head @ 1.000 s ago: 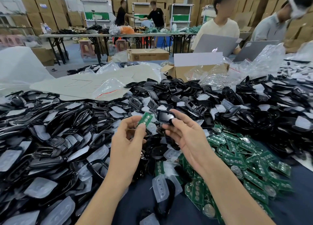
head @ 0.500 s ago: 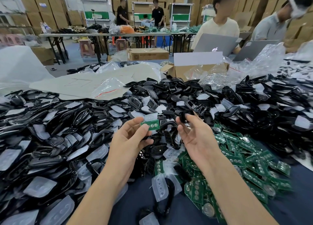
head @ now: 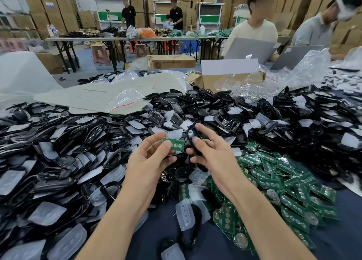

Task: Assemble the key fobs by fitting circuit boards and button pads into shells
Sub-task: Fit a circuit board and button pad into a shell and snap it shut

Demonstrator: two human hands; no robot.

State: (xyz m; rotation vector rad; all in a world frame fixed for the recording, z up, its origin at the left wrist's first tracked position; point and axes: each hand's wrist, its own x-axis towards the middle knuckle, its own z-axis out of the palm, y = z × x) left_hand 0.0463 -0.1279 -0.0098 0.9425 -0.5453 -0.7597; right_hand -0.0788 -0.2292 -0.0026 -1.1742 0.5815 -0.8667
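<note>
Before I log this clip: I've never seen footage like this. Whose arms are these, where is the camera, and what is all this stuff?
No machine here: a person works with bare hands, and the single picture comes from a camera worn on their head, looking forward and down. The left hand pinches a small green circuit board; the right hand grips a black shell with something pale at its top end, perhaps a pad. On the dark blue table lie heaps of loose shells, translucent button pads and, at the right, green boards. Other people work behind laptops across the table.
</note>
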